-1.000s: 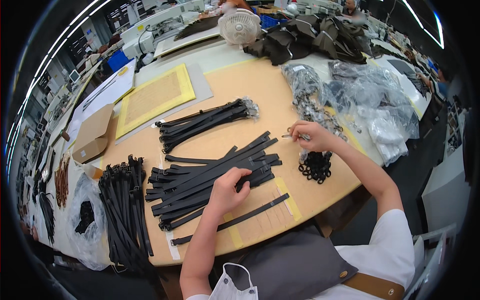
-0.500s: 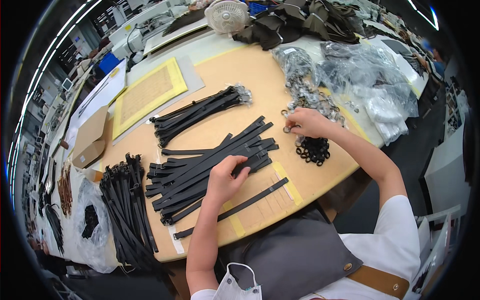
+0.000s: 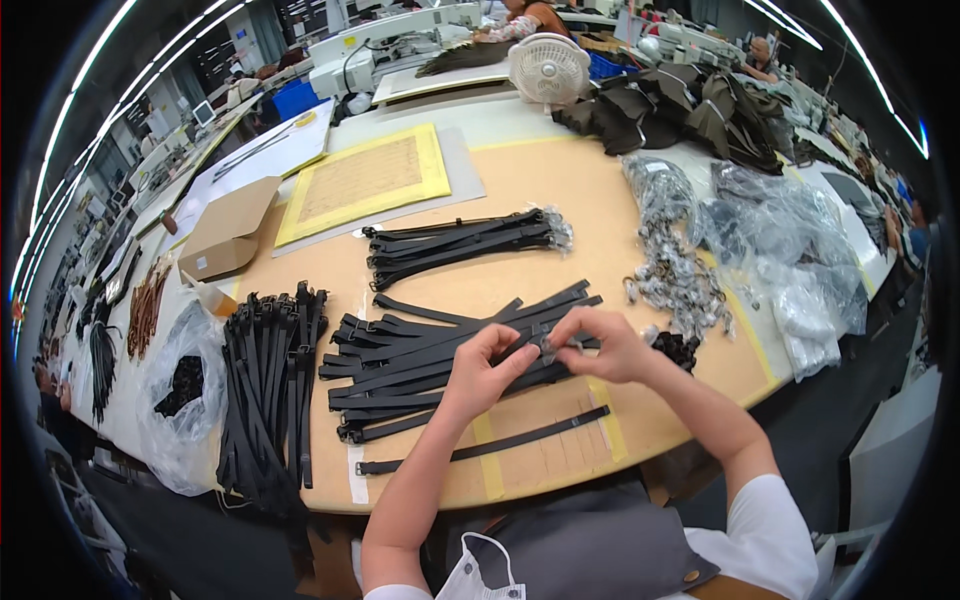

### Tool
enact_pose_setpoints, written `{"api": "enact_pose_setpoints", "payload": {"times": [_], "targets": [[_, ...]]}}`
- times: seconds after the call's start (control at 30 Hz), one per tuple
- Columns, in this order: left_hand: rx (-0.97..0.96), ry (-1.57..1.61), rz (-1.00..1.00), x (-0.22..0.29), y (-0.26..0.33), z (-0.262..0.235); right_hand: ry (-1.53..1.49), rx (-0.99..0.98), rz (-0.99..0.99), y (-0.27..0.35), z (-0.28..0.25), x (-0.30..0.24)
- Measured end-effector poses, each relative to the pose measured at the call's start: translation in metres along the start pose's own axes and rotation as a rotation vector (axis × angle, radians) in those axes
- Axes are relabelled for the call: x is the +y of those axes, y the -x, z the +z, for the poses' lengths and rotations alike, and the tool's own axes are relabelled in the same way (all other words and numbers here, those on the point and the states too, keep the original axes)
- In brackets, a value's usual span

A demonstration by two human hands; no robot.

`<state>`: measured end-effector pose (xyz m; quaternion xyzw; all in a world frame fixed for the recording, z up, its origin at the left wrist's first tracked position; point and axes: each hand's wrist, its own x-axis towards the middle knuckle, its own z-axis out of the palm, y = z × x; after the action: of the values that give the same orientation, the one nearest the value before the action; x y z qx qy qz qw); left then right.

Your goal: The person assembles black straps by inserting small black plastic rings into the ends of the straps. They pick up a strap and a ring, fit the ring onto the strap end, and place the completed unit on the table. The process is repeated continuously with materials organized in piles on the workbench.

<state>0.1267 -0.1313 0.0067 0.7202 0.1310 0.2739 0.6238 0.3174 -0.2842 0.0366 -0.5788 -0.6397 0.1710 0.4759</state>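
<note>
Pinching a small grey metal buckle [image 3: 553,347] between both thumbs and forefingers, I keep my left hand [image 3: 487,368] and right hand [image 3: 606,346] closed on it over the pile of flat black straps [image 3: 440,365], steadying it. More buckles lie in a heap [image 3: 678,280] on the tabletop [image 3: 560,190] at two o'clock.

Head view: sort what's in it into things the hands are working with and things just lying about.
In use:
left hand
right hand
small metal buckle
spread of black straps

Lying about:
bundled straps
cardboard box
white fan
yellow mat
</note>
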Motion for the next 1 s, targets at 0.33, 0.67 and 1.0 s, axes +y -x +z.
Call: {"api": "enact_pose_setpoints", "payload": {"times": [0.33,0.67,1.0], "targets": [[-0.184,-0.236,-0.247,0.017,0.006,0.005,0.126,-0.008,-0.267,0.007,0.020,0.019],[-0.108,0.006,-0.224,0.005,0.006,0.008,0.025,0.086,-0.049,0.019,0.034,0.013],[-0.122,-0.005,-0.252,0.016,0.008,0.005,0.003,0.114,-0.153,0.016,0.032,0.015]]}}
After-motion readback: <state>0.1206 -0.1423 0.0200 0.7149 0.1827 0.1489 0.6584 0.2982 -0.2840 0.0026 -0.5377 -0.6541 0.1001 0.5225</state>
